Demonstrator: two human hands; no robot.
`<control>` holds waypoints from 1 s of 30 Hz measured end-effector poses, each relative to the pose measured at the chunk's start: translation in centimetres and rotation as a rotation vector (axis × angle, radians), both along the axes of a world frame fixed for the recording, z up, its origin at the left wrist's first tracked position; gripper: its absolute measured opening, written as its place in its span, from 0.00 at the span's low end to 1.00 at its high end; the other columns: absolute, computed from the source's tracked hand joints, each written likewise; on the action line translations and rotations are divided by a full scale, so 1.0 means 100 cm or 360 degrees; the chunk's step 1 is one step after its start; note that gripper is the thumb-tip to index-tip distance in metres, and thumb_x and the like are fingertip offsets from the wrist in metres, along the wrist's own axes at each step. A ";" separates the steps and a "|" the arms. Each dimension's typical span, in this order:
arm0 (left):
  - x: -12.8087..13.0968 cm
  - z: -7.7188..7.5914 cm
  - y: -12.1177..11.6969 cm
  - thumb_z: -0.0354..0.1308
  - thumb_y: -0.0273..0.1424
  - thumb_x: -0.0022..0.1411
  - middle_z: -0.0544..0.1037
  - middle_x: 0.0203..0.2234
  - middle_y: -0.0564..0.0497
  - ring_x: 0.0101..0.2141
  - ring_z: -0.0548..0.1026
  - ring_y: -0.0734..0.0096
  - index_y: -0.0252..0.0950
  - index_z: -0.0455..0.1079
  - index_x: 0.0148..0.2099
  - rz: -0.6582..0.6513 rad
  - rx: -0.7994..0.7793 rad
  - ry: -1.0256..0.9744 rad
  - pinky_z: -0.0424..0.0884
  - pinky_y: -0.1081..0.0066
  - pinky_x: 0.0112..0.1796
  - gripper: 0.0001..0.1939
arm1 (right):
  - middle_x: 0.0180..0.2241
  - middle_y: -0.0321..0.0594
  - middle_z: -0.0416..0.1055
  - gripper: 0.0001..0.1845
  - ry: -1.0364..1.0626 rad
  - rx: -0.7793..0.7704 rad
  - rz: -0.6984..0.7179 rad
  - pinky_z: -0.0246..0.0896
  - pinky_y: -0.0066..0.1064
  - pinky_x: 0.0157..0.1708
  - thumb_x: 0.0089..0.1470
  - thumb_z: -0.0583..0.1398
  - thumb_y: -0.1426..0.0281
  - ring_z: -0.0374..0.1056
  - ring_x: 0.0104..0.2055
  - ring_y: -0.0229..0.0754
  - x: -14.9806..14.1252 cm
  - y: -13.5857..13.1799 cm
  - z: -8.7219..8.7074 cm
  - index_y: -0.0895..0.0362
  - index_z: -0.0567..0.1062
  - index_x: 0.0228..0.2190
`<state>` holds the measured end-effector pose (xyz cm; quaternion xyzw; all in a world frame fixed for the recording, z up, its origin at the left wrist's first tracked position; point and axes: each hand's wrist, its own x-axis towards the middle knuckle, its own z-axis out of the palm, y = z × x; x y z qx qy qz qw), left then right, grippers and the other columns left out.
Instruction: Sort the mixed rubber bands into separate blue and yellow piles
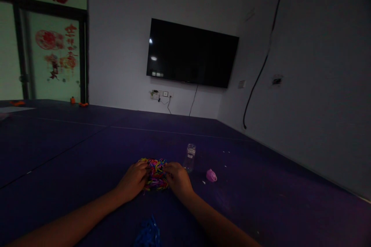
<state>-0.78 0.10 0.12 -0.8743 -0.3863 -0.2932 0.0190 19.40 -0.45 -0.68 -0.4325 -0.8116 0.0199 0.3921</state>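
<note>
A pile of multicoloured rubber bands (157, 173) lies on the purple tabletop, in pink, yellow, blue and red. From the left, my left hand (135, 179) curls its fingers against the pile, pressed together on the bands. My right hand (178, 179) is closed at the pile's right side, fingertips pinched in among the bands. What exactly lies between the fingertips is too small and dark to make out. Just beyond my right hand stands a clear bottle (190, 157) with a small label. A pink cap-like piece (211, 175) lies to its right.
Closer to me is a bunch of blue strands (149, 233), cut off by the lower edge. White scraps (203, 182) dot the purple table (87, 154). Orange objects (83, 104) sit at the far left edge. A television (193, 52) hangs on the wall, and a black cable (257, 79) dangles at right.
</note>
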 end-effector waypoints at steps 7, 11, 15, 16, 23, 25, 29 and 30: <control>0.000 0.000 -0.002 0.49 0.21 0.56 0.77 0.36 0.48 0.42 0.71 0.61 0.36 0.74 0.33 0.0137 0.0036 0.0006 0.66 0.60 0.44 0.12 | 0.45 0.39 0.70 0.15 -0.0372 -0.0019 0.0128 0.53 0.32 0.51 0.54 0.53 0.77 0.61 0.49 0.40 -0.004 -0.005 0.008 0.54 0.74 0.40; 0.001 -0.001 -0.002 0.50 0.21 0.57 0.76 0.38 0.48 0.43 0.70 0.62 0.36 0.74 0.36 0.0123 0.0011 0.0045 0.65 0.60 0.45 0.12 | 0.48 0.38 0.67 0.18 -0.0512 -0.0038 0.0107 0.50 0.36 0.53 0.56 0.52 0.76 0.57 0.53 0.42 -0.004 -0.006 0.009 0.52 0.70 0.47; 0.001 -0.002 -0.002 0.49 0.21 0.57 0.76 0.41 0.48 0.46 0.69 0.61 0.37 0.73 0.39 0.0092 0.0011 0.0051 0.64 0.59 0.47 0.13 | 0.51 0.40 0.64 0.19 -0.0614 -0.0094 0.0081 0.49 0.39 0.54 0.56 0.51 0.75 0.53 0.56 0.43 -0.003 -0.006 0.008 0.52 0.67 0.49; 0.001 -0.002 -0.002 0.49 0.21 0.58 0.75 0.41 0.48 0.46 0.68 0.62 0.38 0.73 0.40 0.0078 0.0014 0.0054 0.64 0.59 0.47 0.14 | 0.51 0.40 0.63 0.20 -0.0629 -0.0110 0.0081 0.49 0.40 0.54 0.56 0.51 0.75 0.53 0.56 0.43 -0.003 -0.006 0.007 0.52 0.67 0.50; 0.000 -0.004 0.000 0.48 0.22 0.58 0.74 0.45 0.48 0.49 0.66 0.62 0.37 0.73 0.41 0.0053 0.0042 0.0092 0.62 0.58 0.50 0.15 | 0.53 0.43 0.62 0.21 -0.0609 -0.0152 0.0071 0.48 0.41 0.54 0.57 0.49 0.76 0.54 0.56 0.45 -0.004 -0.007 0.008 0.56 0.65 0.51; 0.000 -0.004 0.000 0.48 0.21 0.57 0.73 0.47 0.49 0.50 0.65 0.62 0.38 0.73 0.42 0.0050 0.0026 0.0113 0.62 0.58 0.50 0.15 | 0.52 0.43 0.64 0.21 -0.0583 -0.0138 0.0076 0.49 0.39 0.54 0.56 0.49 0.77 0.55 0.55 0.44 -0.005 -0.009 0.010 0.57 0.66 0.50; 0.000 -0.002 -0.001 0.49 0.20 0.55 0.73 0.47 0.48 0.51 0.65 0.61 0.38 0.72 0.44 0.0036 -0.0021 0.0119 0.60 0.57 0.51 0.17 | 0.48 0.43 0.67 0.19 -0.0517 -0.0084 0.0092 0.52 0.36 0.52 0.55 0.49 0.79 0.59 0.52 0.42 -0.006 -0.009 0.011 0.57 0.70 0.46; 0.000 -0.002 -0.001 0.49 0.20 0.55 0.73 0.46 0.48 0.51 0.65 0.60 0.37 0.72 0.44 0.0030 -0.0031 0.0117 0.60 0.57 0.51 0.17 | 0.47 0.43 0.67 0.18 -0.0499 -0.0080 0.0086 0.52 0.35 0.52 0.55 0.49 0.79 0.59 0.51 0.42 -0.006 -0.008 0.011 0.57 0.70 0.45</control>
